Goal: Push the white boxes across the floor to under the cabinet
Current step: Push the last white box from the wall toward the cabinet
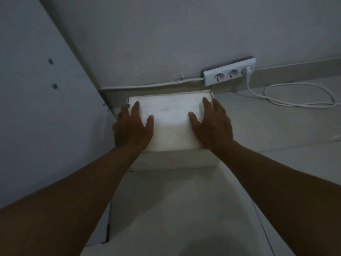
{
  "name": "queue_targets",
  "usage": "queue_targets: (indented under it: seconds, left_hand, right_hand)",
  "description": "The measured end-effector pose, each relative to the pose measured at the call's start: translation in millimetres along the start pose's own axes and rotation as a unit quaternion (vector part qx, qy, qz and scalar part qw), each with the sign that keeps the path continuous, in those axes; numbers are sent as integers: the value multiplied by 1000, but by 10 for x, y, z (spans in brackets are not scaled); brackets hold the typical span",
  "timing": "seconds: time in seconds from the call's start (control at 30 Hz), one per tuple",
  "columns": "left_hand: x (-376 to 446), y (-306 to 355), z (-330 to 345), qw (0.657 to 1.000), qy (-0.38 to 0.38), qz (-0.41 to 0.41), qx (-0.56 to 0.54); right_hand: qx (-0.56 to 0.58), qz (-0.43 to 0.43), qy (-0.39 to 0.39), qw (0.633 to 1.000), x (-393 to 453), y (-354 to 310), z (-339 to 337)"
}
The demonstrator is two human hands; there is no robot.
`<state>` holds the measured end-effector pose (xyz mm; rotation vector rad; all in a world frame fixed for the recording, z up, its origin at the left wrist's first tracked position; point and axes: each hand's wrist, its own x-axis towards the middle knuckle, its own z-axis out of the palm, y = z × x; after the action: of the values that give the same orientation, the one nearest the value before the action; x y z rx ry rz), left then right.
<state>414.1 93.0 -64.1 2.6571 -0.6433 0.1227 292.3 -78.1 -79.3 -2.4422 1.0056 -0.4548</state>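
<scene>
I see both hands flat on box (170,122) top: L hand (132,129) at left edge, R hand (212,124) at right edge, fingers straight, grasping nothing. Box on floor (286,145), against wall, beside cabinet panel (36,108), near socket strip (228,72).

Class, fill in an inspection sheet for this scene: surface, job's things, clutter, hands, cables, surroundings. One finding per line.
Surface: pale floor, dimly lit.
Job's things: small white box sits on top of a larger white box, its far edge close to the skirting.
Clutter: nothing seen.
Hands: left hand and right hand lie on the small box's top near its side edges, fingers spread; outer fingers reach over the edges.
Cables: white cord, plugged into the socket strip, loops on the floor; a conduit runs along the wall.
Surroundings: grey wall ahead; cabinet panel on the left with screw heads.
</scene>
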Motion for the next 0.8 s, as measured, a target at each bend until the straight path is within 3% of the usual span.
queue_targets:
  seconds: [0.23,0.5,0.8]
  left_hand:
    - [-25,-163,168,991,-68,-117,-22]
    - [-194,-193,165,993,-56,-98,-15]
    - [-472,-134,-113,998,-17,-40,-40]
  right_hand:
    - [-42,57,-28,997,1,5,83]
    - [-67,57,-41,995,-186,37,2]
    - [-48,83,0,995,-670,-71,-303]
